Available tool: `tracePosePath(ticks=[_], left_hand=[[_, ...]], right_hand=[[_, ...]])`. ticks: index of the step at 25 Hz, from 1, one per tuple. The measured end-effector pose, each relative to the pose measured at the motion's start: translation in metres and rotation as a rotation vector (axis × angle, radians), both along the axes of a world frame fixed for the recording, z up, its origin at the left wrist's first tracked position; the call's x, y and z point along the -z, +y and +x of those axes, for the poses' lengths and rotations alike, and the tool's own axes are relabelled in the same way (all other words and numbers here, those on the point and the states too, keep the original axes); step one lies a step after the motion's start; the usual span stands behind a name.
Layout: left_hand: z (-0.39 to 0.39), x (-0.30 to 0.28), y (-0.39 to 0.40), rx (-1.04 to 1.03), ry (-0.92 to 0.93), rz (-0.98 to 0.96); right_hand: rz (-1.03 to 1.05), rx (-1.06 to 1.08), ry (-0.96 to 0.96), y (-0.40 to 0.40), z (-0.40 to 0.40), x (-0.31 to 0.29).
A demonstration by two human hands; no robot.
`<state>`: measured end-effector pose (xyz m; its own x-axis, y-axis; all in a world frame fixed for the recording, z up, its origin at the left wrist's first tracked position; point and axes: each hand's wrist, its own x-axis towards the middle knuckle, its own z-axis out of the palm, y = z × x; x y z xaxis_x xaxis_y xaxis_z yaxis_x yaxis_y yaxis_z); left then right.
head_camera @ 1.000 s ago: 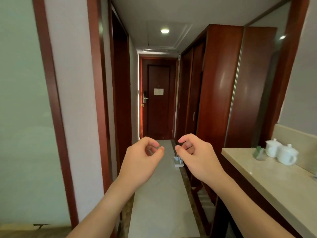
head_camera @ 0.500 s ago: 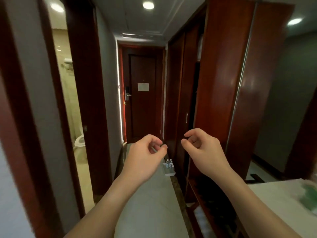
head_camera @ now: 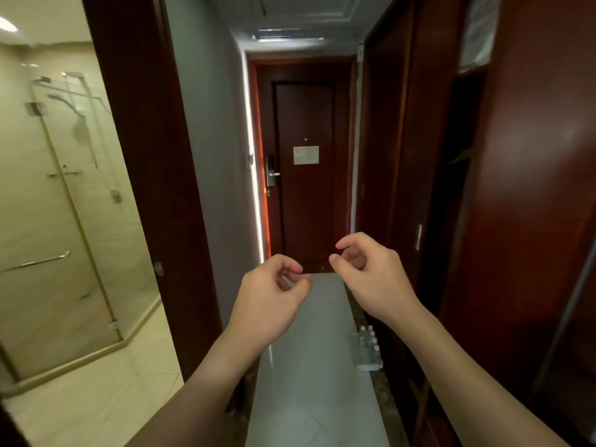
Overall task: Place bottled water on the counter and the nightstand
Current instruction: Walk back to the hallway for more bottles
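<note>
Standing on the hallway floor (head_camera: 309, 382) by the right-hand wardrobe (head_camera: 545, 221), bottled water (head_camera: 366, 345) sits in a small tray; count unclear. Left hand (head_camera: 269, 301) and right hand (head_camera: 371, 275) hover loosely curled, each grip empty.

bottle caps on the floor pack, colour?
White caps, clear bottles; head view, by the right-hand wardrobe.

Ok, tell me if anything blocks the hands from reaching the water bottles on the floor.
Nothing visible does. The water bottles stand by the right-hand cabinet, with bare floor between them and the right hand and left hand.
</note>
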<state>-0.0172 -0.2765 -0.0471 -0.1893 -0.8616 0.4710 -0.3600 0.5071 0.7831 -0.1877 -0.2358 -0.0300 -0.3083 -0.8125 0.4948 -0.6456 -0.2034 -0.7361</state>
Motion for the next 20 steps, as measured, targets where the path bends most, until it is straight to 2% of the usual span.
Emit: tracePosePath(ticks=[5,9,12,16,20], left_hand=[[-0.050,0.022,-0.163,0.023,0.023,0.067],[-0.106,0.044,-0.305,0.092,0.057,0.079],[-0.157,0.036,-0.405,0.177,0.060,0.094],[-0.235,0.026,-0.517,0.285,0.039,0.079],[-0.313,0.044,-0.604,0.408,0.028,0.108]], right_hand=[[0.021,-0.015,-0.007,-0.161,-0.051,0.013],[0.018,0.050,-0.019,-0.293,-0.105,0.030],[0.028,0.124,-0.055,-0.382,-0.147,0.025],[0.012,0.230,-0.063,-0.476,-0.209,0.027],[0.024,0.330,-0.113,-0.553,-0.277,0.053]])
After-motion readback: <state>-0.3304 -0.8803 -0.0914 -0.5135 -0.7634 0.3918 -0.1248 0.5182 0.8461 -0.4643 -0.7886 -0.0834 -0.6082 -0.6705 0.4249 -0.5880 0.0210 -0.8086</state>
